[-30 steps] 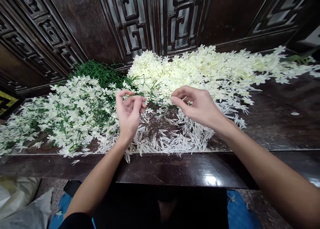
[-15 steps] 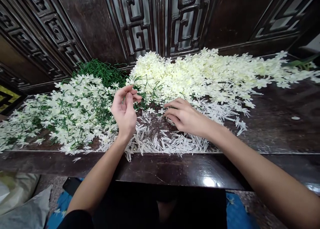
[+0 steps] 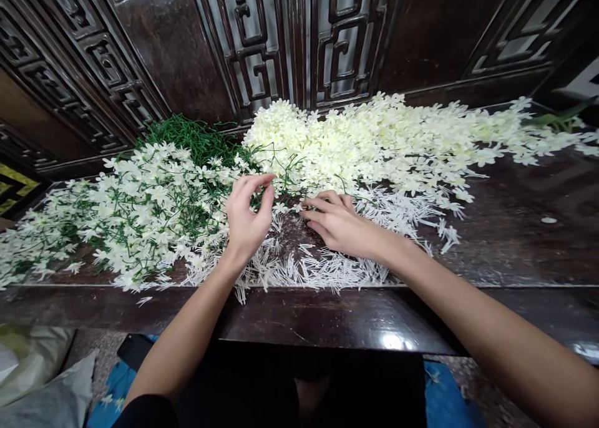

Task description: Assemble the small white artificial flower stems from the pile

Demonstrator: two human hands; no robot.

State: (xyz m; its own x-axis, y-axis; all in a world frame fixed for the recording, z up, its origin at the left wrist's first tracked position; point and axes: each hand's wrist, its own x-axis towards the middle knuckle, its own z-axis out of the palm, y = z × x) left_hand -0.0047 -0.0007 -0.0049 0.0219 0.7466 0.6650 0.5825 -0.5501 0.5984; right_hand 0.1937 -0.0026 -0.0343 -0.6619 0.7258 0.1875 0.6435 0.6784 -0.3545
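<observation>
With right hand [image 3: 345, 227] low before the cream blossom heap [image 3: 365, 140], cannot tell if pinching, holds left hand [image 3: 246, 221] nearby, digits parted, likely for easy reach.

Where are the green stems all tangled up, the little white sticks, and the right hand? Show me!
Green stems [image 3: 187, 138]: head view, middle of the tangle.
White sticks [image 3: 325, 272]: head view, front part of the pile.
Right hand [image 3: 349, 229]: head view, back of the hand.
</observation>
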